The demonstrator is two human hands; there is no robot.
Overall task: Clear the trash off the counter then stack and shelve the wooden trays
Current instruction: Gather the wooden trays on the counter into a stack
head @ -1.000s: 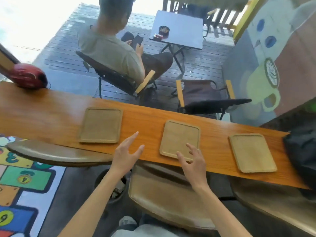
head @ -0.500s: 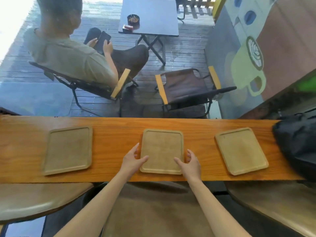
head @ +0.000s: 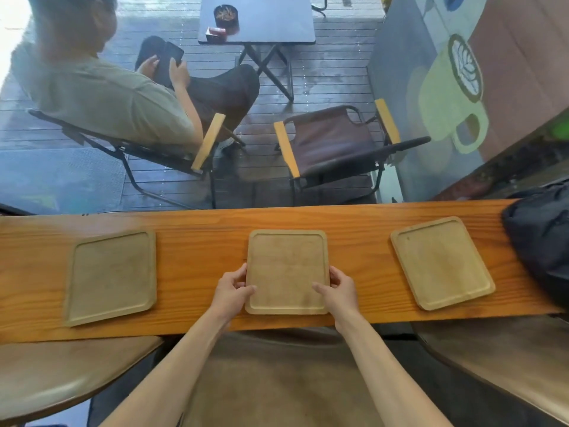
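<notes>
Three pale wooden trays lie in a row on the long orange wooden counter (head: pixel 200 260). The middle tray (head: pixel 286 266) lies flat right in front of me. My left hand (head: pixel 231 293) grips its left edge with the thumb on top. On the opposite edge my right hand (head: pixel 338 291) holds it the same way. The left tray (head: pixel 112 275) and the right tray (head: pixel 441 261) lie untouched, each about a tray's width from the middle one. All three trays are bare.
A black bag (head: pixel 542 238) rests on the counter's right end, close to the right tray. Brown stool seats (head: pixel 286 386) stand below the near edge. Beyond the glass a person sits in a folding chair (head: pixel 138 149), beside a second chair (head: pixel 335 143) and a small table (head: pixel 258 20).
Both hands came down from above the counter's near edge and closed on the middle tray's two sides. The view swung left to centre on that tray.
</notes>
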